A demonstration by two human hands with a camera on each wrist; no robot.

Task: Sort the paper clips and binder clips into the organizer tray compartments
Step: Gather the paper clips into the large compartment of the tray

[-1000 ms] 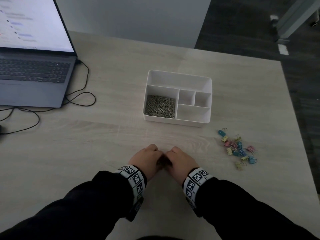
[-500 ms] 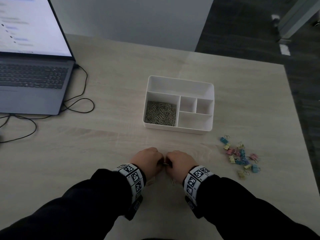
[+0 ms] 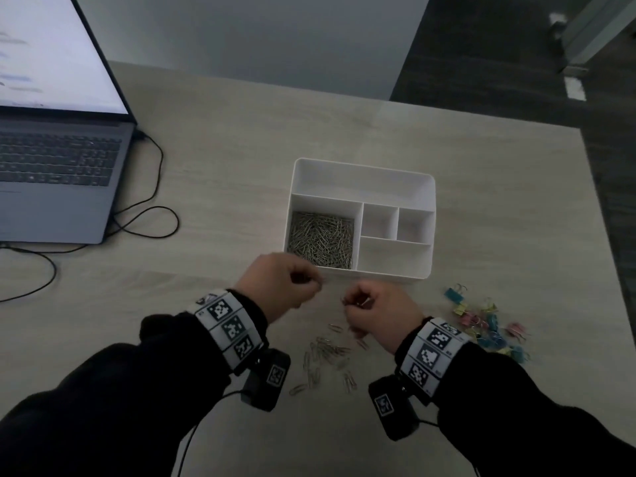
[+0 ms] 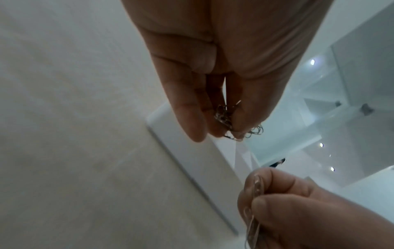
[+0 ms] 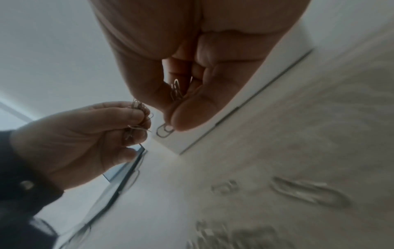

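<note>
The white organizer tray stands mid-table; its front left compartment holds a heap of silver paper clips, the other compartments look bare. My left hand hovers at the tray's front left corner, fingers pinching a bunch of paper clips. My right hand is lifted just in front of the tray and pinches several paper clips. Loose paper clips lie on the table between my wrists. Coloured binder clips lie in a pile at the right.
An open laptop sits at the far left with black cables looping beside it. The table's right edge drops to dark floor.
Both hands have risen from the table, each with a pinch of paper clips, and moved toward the tray. The loose clips they covered now show.
</note>
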